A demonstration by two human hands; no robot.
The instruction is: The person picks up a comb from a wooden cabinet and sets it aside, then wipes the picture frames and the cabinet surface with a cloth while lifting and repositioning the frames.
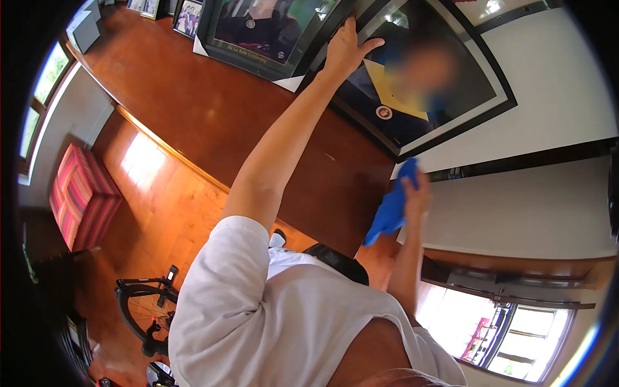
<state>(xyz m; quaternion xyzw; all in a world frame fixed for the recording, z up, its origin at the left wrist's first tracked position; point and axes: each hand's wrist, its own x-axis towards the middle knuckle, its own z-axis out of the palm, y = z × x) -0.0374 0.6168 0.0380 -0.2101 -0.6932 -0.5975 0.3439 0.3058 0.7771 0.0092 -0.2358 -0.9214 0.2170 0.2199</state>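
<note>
From afar, I'd brace the framed portrait (416,93) lightly: left hand (348,51) spread wide, right hand (418,195) gripping blue cloth (391,209)

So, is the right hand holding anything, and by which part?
Yes: the right hand holds a blue cloth, gripped toward its upper end.

The left portrait (255,42) stands beside the right portrait (394,126), tabletop (193,109) beneath.
</note>
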